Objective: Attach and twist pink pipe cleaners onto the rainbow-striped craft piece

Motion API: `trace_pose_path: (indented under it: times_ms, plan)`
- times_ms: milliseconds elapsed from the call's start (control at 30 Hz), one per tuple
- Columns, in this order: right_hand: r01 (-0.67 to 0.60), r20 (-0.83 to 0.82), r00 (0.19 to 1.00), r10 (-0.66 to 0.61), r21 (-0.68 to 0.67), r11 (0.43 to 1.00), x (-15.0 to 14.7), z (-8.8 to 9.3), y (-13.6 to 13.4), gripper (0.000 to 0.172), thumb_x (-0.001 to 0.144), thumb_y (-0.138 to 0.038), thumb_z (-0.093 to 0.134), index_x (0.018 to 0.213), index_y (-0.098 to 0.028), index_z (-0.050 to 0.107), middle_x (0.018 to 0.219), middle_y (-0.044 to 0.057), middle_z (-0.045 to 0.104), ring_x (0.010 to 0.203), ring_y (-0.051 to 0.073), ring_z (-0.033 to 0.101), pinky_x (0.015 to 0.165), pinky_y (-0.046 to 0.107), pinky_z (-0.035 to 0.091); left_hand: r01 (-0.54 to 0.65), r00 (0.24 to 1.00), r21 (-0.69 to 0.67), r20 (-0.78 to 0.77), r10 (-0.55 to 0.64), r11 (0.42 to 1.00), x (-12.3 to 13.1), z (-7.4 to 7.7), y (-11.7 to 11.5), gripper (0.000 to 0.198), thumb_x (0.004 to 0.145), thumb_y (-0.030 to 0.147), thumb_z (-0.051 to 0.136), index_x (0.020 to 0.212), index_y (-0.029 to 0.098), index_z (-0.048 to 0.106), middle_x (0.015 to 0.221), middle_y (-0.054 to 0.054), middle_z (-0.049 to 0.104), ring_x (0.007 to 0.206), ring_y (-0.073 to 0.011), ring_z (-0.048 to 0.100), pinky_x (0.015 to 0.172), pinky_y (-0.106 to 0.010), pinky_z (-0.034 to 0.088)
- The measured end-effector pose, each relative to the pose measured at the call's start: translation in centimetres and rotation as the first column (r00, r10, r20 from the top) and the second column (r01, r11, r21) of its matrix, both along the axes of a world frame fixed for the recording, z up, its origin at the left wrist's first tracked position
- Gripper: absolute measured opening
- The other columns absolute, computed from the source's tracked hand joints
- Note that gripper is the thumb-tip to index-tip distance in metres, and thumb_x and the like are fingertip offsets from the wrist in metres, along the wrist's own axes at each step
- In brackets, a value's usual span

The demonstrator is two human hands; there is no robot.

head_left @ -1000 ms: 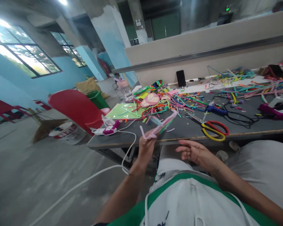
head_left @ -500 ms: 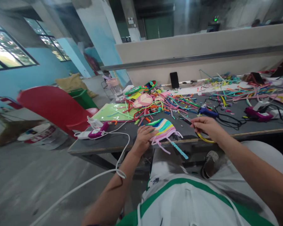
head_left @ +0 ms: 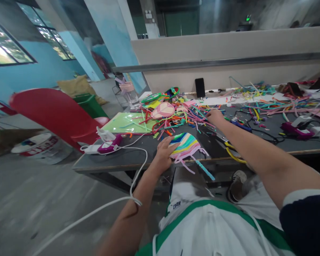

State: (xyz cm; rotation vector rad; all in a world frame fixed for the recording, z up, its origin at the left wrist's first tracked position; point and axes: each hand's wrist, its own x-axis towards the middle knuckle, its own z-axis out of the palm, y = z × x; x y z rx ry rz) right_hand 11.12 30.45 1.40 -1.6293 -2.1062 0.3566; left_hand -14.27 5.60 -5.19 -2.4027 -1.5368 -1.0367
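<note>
A fan-shaped striped piece (head_left: 188, 144) of fuzzy pipe cleaners in blue, green, white, yellow and pink lies at the table's front edge. Loose pink ends and a twisted light-blue stem (head_left: 205, 170) hang over that edge. My left hand (head_left: 164, 151) rests on the piece's left side, fingers flat on top. Farther back, my right hand (head_left: 214, 116) reaches into the pile of loose pipe cleaners (head_left: 194, 115). Its fingers are bent together; the tips are hidden, so what they pinch is unclear. Scissors with yellow handles (head_left: 233, 153) lie below my right forearm, partly hidden by it.
A pink leaf-shaped piece (head_left: 162, 111) tops the pile, beside a green sheet (head_left: 122, 122). Purple power strips (head_left: 110, 144) stand at left and right (head_left: 296, 131), with a white cable crossing my left arm. A phone (head_left: 200, 88) leans at the back; a red chair (head_left: 50, 113) stands left.
My right hand has let go of the scissors at the table edge and moved forward and left into the pile. My left hand stays on the striped piece.
</note>
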Motion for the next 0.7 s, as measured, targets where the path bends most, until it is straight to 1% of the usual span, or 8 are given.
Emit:
trace_pose_path:
  times_ms: [100,233,333,500,600,633,700]
  plan:
    - [0.031,0.083,0.996,-0.031,0.005,1.000,0.1,-0.3,0.7,0.030,0.071,-0.010,0.058,0.096,-0.016,0.074,0.100,0.013,0.070,0.097,0.027,0.064,0.082,0.034,0.048,0.024,1.000,-0.012,0.008,-0.023,1.000,-0.3,0.2,0.2,0.063,0.071,0.005,0.049,0.131,0.022,0.054,0.147,-0.012,0.035,0.137,-0.0309,0.027,0.111,-0.050,0.024]
    - [0.036,0.187,0.982,-0.033,-0.015,0.999,0.4,-1.2,1.5,0.027,0.074,-0.013,0.058,0.096,-0.015,0.073,0.100,0.013,0.070,0.095,0.026,0.064,0.081,0.032,0.048,0.027,0.995,0.011,0.092,-0.028,1.000,-0.3,0.5,0.1,0.072,0.066,-0.003,0.043,0.133,0.021,0.052,0.149,-0.010,0.030,0.140,-0.0287,0.021,0.113,-0.049,0.021]
    - [0.022,0.246,0.969,-0.015,-0.028,0.999,0.1,-2.1,1.8,0.027,0.075,-0.015,0.059,0.098,-0.017,0.072,0.103,0.012,0.070,0.097,0.025,0.063,0.081,0.031,0.047,0.014,0.991,0.020,0.132,-0.017,1.000,-0.3,0.6,-0.1,0.077,0.063,-0.006,0.041,0.134,0.021,0.051,0.150,-0.010,0.029,0.140,-0.0280,0.021,0.113,-0.048,0.021]
    - [0.001,0.322,0.947,0.017,-0.054,0.999,-0.5,-2.9,1.8,0.022,0.080,-0.027,0.062,0.099,-0.021,0.070,0.105,0.009,0.068,0.101,0.024,0.062,0.083,0.030,0.047,0.003,0.989,0.007,0.146,-0.004,1.000,-0.2,0.5,-0.1,0.078,0.061,-0.007,0.040,0.133,0.022,0.052,0.150,-0.008,0.029,0.140,-0.0272,0.022,0.114,-0.048,0.021]
    - [-0.008,0.357,0.934,0.031,-0.066,0.998,-0.2,-3.1,1.8,0.028,0.088,-0.032,0.058,0.113,-0.019,0.061,0.115,0.008,0.062,0.102,0.022,0.060,0.085,0.037,0.050,0.016,0.987,0.009,0.160,-0.017,1.000,-0.2,0.5,-0.1,0.079,0.060,-0.008,0.039,0.132,0.021,0.052,0.149,-0.009,0.030,0.140,-0.0270,0.022,0.114,-0.048,0.021]
    - [-0.007,0.366,0.930,0.031,-0.067,0.998,-0.1,-3.1,1.9,0.028,0.089,-0.032,0.056,0.113,-0.018,0.060,0.115,0.009,0.061,0.101,0.021,0.060,0.085,0.038,0.050,0.022,0.986,0.009,0.163,-0.023,1.000,-0.2,0.5,-0.1,0.079,0.061,-0.008,0.039,0.133,0.021,0.052,0.149,-0.009,0.029,0.140,-0.0270,0.022,0.114,-0.048,0.021]
    - [0.003,0.378,0.926,0.020,-0.061,0.998,0.2,-3.1,2.1,0.024,0.088,-0.029,0.057,0.106,-0.015,0.064,0.110,0.011,0.063,0.100,0.022,0.061,0.084,0.037,0.049,0.032,0.985,0.007,0.169,-0.033,0.999,-0.2,0.6,-0.1,0.078,0.061,-0.007,0.039,0.133,0.022,0.052,0.150,-0.008,0.029,0.140,-0.0270,0.023,0.114,-0.048,0.021]
